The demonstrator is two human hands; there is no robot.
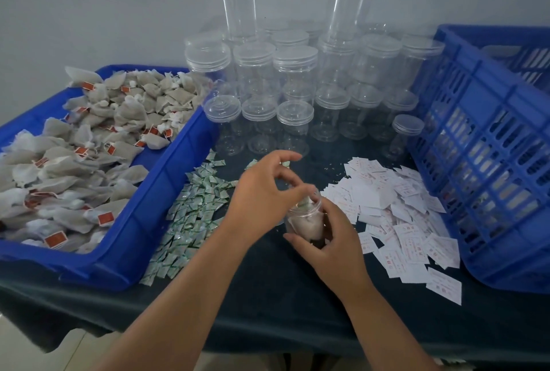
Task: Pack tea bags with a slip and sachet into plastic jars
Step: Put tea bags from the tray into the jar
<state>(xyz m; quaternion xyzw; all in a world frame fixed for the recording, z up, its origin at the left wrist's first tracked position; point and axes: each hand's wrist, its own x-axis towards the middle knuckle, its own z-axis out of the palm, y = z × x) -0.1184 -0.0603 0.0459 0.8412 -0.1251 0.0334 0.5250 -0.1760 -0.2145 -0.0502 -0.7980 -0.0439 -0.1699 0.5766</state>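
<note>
My right hand (333, 239) grips an open clear plastic jar (306, 223), tilted and holding tea bags. My left hand (265, 192) is at the jar's mouth, its thumb and forefinger pinching a small green-and-white sachet into the opening. A pile of green-and-white sachets (190, 216) lies left of the hands. White paper slips (398, 216) are heaped to the right. A blue tray (154, 207) on the left is piled with tea bags (89, 144) bearing red tags.
Capped empty clear jars (294, 120) stand in rows behind the hands, with two tall stacks (238, 4) at the back. A blue slatted crate (482, 147) sits on the right. The table has a dark cloth (268, 296); a grey wall is behind.
</note>
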